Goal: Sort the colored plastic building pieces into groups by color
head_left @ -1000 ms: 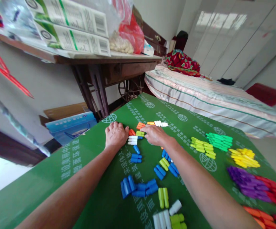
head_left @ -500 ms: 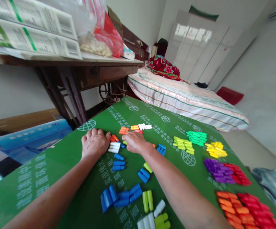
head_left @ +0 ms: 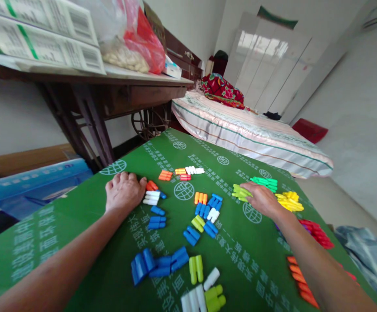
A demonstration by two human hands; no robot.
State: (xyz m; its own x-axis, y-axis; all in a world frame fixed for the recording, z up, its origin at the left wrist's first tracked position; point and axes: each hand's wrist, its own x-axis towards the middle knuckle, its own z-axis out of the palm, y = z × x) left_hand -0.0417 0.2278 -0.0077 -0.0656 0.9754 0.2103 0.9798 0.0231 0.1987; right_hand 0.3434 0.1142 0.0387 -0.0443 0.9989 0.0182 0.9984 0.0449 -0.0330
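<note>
Small plastic pieces, like short rounded tubes, lie in colour groups on the green board (head_left: 87, 242). My left hand (head_left: 126, 190) rests palm down, fingers apart, beside orange-red pieces (head_left: 152, 186) and white pieces (head_left: 151, 198). At the right, my right hand (head_left: 260, 197) has its fingers closed at the lime-green pieces (head_left: 240, 192), partly covering them. Blue pieces (head_left: 157, 222) lie just nearer than my left hand. A mixed cluster of orange pieces (head_left: 201, 198), blue pieces (head_left: 202, 210) and white pieces (head_left: 213, 215) sits between my hands.
Green pieces (head_left: 266, 183), yellow pieces (head_left: 290, 201) and red pieces (head_left: 318, 234) lie at the right, the last partly behind my forearm. More blue pieces (head_left: 162, 265) are in front. A wooden table (head_left: 149, 95) stands at the left, and a bed (head_left: 247, 134) beyond.
My right hand has moved right from the pieces near my left hand to the lime-green group. The lime-green piece by its fingertips has left that spot. My left hand stays put.
</note>
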